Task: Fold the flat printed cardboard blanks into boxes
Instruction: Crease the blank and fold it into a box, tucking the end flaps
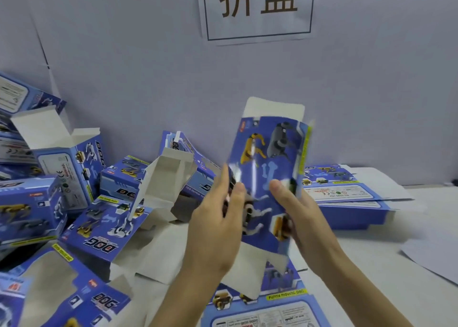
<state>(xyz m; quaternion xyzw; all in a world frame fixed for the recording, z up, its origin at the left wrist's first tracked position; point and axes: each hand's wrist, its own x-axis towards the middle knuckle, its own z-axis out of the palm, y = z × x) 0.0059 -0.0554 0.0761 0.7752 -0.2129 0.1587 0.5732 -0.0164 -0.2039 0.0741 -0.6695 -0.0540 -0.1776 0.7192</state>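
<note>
Head cam: the blank (267, 153) is held up above the table (366, 272), long axis upright, dead centre between both hands. Left hand (218, 217) pinches its left edge and right hand (297, 217) pinches its right edge, thumbs on the print. Squeezing the edges inward should pop it open, I'd guess.

A packaging workstation: printed wall sign (256, 8), heaped identical boxes (69, 168).

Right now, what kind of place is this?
Likely a box-folding packing station: wall sign reading 折盒, a heap of folded boxes on the left, a stack of flat blanks on the right.
</note>
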